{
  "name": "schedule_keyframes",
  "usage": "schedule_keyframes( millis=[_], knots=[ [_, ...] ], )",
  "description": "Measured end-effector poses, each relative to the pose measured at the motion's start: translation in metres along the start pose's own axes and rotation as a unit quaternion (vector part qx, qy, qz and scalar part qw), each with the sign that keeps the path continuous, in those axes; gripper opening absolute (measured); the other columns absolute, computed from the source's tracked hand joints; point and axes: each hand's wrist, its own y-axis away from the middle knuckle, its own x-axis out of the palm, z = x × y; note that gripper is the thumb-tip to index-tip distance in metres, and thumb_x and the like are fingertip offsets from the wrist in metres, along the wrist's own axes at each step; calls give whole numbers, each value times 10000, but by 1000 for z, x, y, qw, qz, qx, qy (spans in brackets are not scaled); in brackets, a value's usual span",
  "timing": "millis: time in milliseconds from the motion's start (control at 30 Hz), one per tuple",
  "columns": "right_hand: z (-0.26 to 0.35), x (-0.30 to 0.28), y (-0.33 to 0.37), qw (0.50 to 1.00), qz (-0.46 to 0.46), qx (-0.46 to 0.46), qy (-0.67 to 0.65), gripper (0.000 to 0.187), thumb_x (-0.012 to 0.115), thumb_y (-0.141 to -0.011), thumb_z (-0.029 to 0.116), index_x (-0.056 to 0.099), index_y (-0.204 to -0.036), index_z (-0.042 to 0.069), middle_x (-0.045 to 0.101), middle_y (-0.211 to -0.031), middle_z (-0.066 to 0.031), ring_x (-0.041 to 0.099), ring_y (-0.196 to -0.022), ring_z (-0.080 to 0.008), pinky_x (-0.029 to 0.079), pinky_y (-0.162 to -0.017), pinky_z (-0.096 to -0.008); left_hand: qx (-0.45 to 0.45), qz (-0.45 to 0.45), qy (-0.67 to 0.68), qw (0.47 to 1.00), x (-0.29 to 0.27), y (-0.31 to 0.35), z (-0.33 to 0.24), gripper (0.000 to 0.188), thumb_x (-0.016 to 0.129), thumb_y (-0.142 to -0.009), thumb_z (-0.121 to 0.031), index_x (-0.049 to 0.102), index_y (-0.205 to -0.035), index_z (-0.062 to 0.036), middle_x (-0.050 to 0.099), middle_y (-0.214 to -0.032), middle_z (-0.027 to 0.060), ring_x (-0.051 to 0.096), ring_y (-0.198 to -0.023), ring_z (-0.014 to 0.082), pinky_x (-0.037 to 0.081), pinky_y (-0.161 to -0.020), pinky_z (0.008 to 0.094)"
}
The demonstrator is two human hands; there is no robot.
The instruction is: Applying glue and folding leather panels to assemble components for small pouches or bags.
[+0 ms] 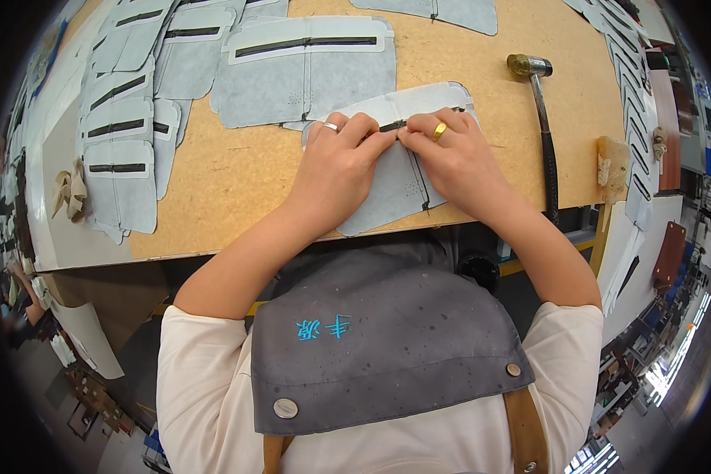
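A light grey fabric panel (387,197) with a black zipper lies on the wooden board (229,189) near its front edge. My left hand (336,170), with a silver ring, presses on the panel's top edge and pinches the zipper strip (393,125). Touching it fingertip to fingertip, my right hand (450,158), with a gold ring, presses the same strip from the right. Both hands cover much of the panel's upper part.
A hammer (543,126) with a black handle lies on the board to the right. More grey zippered panels (304,67) lie behind the hands, and several overlap in a stack (122,126) at left. More pieces (632,71) line the right edge.
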Motion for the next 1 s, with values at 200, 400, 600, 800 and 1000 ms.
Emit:
schedule_keyframes(
  millis=[200,400,600,800,1000],
  knots=[
    [-1,5,7,998,-27,-10,47,242,598,-770,21,634,-1006,61,586,-1027,-62,548,-963,-236,423,-827,-345,12,15,-13,1000,1,2,0,282,631,-783,-6,658,-1051,-87,567,-923,32,525,-854,240,381,-740,366],
    [0,3,8,976,-86,148,-134,266,576,-784,27,632,-1044,37,592,-1033,-49,559,-967,-248,454,-826,-364,5,13,-6,1000,3,2,0,322,622,-783,2,647,-1086,-103,568,-932,40,525,-860,248,390,-763,369],
    [-15,-15,19,989,-17,-35,142,284,583,-770,31,633,-1050,38,603,-1034,-41,563,-965,-234,458,-832,-352,2,25,-7,1000,0,2,0,331,620,-785,3,652,-1094,-112,562,-937,43,521,-867,251,396,-774,370],
    [-1,-8,9,995,-44,56,66,281,595,-775,25,612,-1055,31,610,-1042,-81,562,-964,-260,454,-844,-361,-14,-1,-17,1000,4,2,0,264,613,-809,-7,628,-1063,-78,558,-946,69,521,-886,273,403,-778,382],
    [13,16,1,992,-57,73,-83,235,622,-820,45,600,-1054,43,599,-1035,-107,548,-953,-289,445,-839,-389,-27,-7,14,1000,-9,11,2,238,616,-820,-16,619,-1054,-59,553,-941,96,518,-886,284,407,-781,387]
  ],
)
